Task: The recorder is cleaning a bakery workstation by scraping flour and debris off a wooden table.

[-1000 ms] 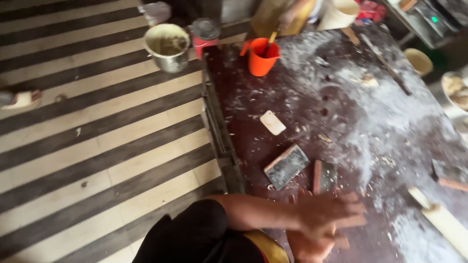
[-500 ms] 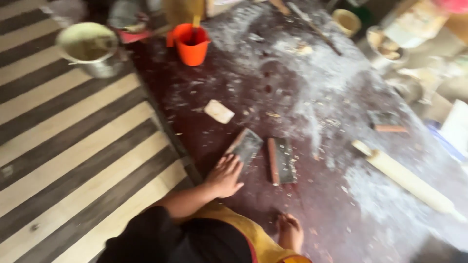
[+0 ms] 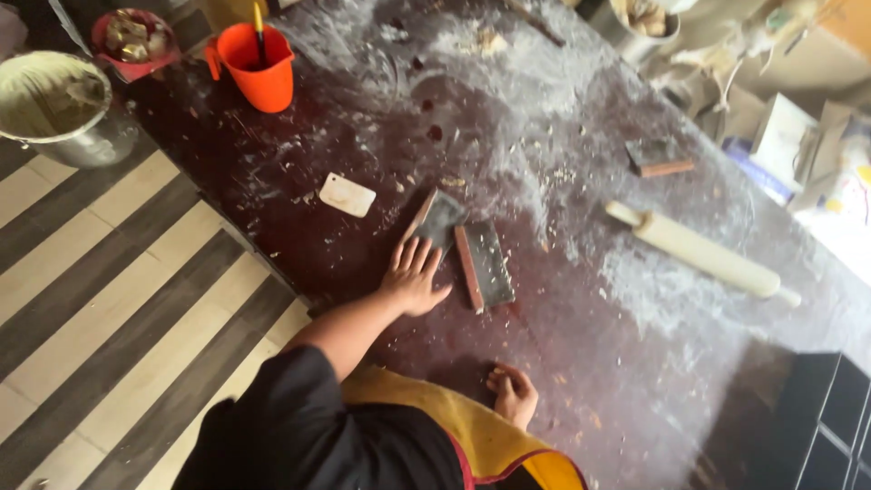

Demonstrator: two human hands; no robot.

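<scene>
A scraper (image 3: 437, 219) with a wooden grip lies at the centre of the frame on a dark, floured table (image 3: 363, 127). The left hand (image 3: 413, 275) rests flat on the table just below it, fingers spread, their tips touching or nearly touching the scraper's lower edge; it pinches nothing. A second scraper (image 3: 484, 266) lies just right of that hand, its wooden grip towards the thumb side, close beside the first.

The right hand (image 3: 513, 396) sits lower in the frame, near the table's near edge, fingers loosely curled with the tips on the surface and nothing in its grasp. A yellow apron (image 3: 454, 426) and a black sleeve (image 3: 299, 426) fill the bottom centre.

Left of the first scraper lies a small white card (image 3: 346, 194). Right of centre a pale rolling pin (image 3: 700, 251) lies slanted on a thick patch of flour. Above it, towards the upper right, is a third scraper (image 3: 657, 158).

At the upper left an orange cup (image 3: 256, 65) stands on the table with a stick in it. Beyond it sit a red bowl (image 3: 132, 38) and, at the left edge, a metal bucket (image 3: 63, 107) on the striped floor (image 3: 100, 299). A round bowl (image 3: 641, 22) stands at the top edge, right of centre.
</scene>
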